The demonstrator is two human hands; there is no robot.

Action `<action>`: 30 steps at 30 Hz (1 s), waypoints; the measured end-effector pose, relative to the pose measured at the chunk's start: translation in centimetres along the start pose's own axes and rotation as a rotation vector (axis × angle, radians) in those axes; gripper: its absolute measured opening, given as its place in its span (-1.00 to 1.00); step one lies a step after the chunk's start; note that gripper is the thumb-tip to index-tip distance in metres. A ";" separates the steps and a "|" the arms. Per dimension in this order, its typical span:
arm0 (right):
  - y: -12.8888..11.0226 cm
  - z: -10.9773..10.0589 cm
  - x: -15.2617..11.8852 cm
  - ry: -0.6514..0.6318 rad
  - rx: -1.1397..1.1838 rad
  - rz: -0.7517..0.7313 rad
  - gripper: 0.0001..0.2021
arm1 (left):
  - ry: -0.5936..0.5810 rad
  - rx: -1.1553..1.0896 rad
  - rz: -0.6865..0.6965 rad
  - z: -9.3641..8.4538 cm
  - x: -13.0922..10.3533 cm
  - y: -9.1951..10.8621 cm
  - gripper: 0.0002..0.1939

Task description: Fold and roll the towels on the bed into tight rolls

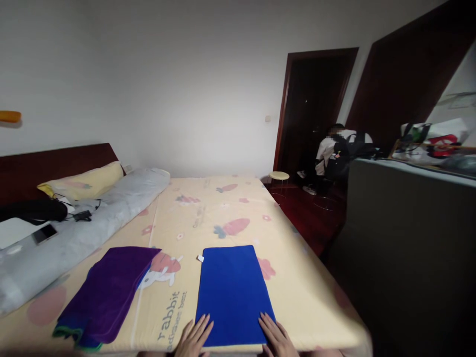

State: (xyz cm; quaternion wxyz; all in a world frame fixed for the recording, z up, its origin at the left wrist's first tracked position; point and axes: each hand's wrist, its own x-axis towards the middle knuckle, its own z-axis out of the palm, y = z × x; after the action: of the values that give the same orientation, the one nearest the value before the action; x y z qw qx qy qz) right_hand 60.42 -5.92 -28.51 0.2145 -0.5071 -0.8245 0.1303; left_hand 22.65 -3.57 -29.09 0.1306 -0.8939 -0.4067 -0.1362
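Here, at the lower left of the frame, you have a purple cloth (pixel 115 287) with green and blue edges lying on the patterned bed (pixel 223 198). Right of it, near the bottom centre, your left hand (pixel 195 337) lies open, palm down, its fingers spread a little over the near left corner of the blue cloth (pixel 234 292). That cloth lies flat in a neat rectangle on the bed, a white tag (pixel 200 258) sticking out at its far left corner. Your right hand (pixel 277 337), also open and palm down, touches its near right corner.
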 end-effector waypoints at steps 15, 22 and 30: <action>1.6 -2.5 -0.8 0.020 0.161 0.197 -0.65 | 0.017 -0.142 -0.081 -3.9 -1.6 -2.1 -0.51; 0.0 -4.0 -1.0 0.043 0.127 0.198 -0.69 | 0.029 -0.274 -0.158 -6.0 -1.1 -1.4 -0.59; 0.3 -4.0 1.2 0.258 0.629 0.359 -0.74 | -0.018 -0.880 -0.662 -4.6 1.6 -2.7 -0.86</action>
State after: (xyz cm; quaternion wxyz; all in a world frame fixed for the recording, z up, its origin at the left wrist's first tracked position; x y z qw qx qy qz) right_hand 62.09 -4.70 -24.89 0.4354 -0.5652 -0.6085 0.3474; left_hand 20.95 -2.35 -23.89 -0.3086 -0.6895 -0.5720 -0.3197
